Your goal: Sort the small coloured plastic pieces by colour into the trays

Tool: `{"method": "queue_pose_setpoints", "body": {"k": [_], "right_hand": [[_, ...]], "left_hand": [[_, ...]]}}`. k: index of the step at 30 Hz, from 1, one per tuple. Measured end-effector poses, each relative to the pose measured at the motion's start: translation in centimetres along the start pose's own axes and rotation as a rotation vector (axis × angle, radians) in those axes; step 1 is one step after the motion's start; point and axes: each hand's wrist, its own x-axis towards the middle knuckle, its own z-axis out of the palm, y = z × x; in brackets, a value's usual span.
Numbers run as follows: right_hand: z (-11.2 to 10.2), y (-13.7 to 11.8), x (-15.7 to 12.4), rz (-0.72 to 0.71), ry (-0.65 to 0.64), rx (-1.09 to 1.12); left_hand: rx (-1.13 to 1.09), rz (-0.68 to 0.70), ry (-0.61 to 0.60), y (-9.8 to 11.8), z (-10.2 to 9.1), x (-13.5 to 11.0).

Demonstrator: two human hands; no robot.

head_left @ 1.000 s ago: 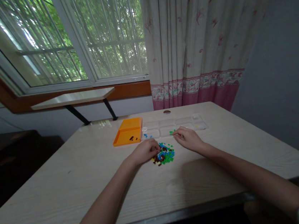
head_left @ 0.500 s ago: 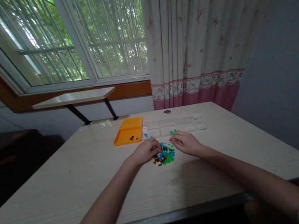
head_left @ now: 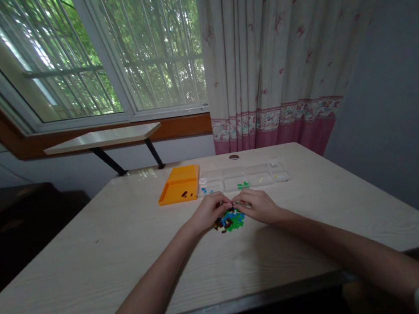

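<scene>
A pile of small plastic building bricks (head_left: 234, 220), blue, green, dark brown and pale yellow, lies on the table under my hands. My left hand (head_left: 212, 212) is at the pile's upper left, thumb and fingers pinched together. From the right, my right hand (head_left: 259, 206) meets it, its fingers also pressed together. A small dark brown brick (head_left: 232, 206) shows where the fingertips come together above the pile. What the right fingers themselves grip is hidden.
Beyond the hands stands a clear compartment tray (head_left: 234, 177), with blue, green and yellow bricks in separate front compartments. Left of it is an orange tray (head_left: 176, 174) holding a few brown bricks. A dark oval spot (head_left: 234, 157) is near the table's (head_left: 131, 266) back edge.
My right hand has moved left and slightly down from beside the green compartment. My left hand has shifted a little right, so the fingertips now meet over the pile.
</scene>
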Motion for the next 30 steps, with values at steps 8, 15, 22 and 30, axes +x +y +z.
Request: {"method": "queue_pose_setpoints", "body": {"k": [8, 15, 22, 30], "right_hand": [[-0.3, -0.2, 0.2, 0.011, 0.041, 0.035], [-0.5, -0.4, 0.2, 0.016, 0.07, 0.079], [-0.2, -0.5, 0.2, 0.032, 0.088, 0.115], [-1.0, 0.2, 0.5, 0.095, -0.001, 0.077]], "left_hand": [[-0.008, 0.027, 0.066, 0.2, 0.0, 0.0], [0.013, 0.033, 0.16, 0.4, 0.1, 0.0], [0.017, 0.062, 0.181, 0.7, 0.4, -0.1], [0.133, 0.069, 0.313, 1.2, -0.7, -0.4]]}}
